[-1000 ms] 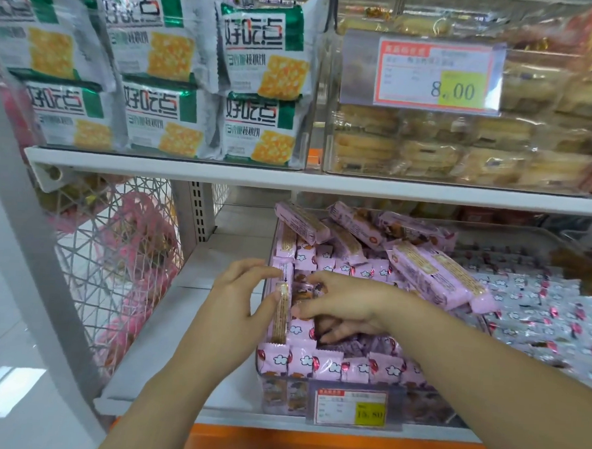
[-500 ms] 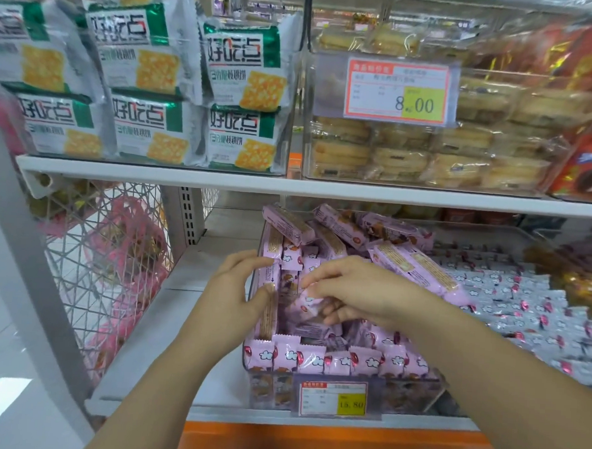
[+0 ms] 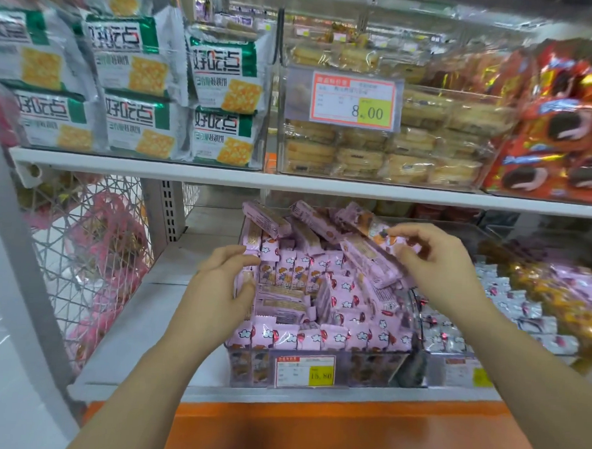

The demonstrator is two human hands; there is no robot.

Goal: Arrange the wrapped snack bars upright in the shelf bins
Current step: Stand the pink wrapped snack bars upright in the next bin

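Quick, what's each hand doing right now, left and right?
Left hand: pinching an upright pink bar at the bin's left edge.
Right hand: pinching a loose pink bar.

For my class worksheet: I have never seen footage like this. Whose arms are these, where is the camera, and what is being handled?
No machine here: a person wears one camera on the head, looking down at their own bare hands. The left hand holds upright bars at the left end of a clear bin on a shop shelf. The right hand pinches one pink wrapped bar above the loose heap.
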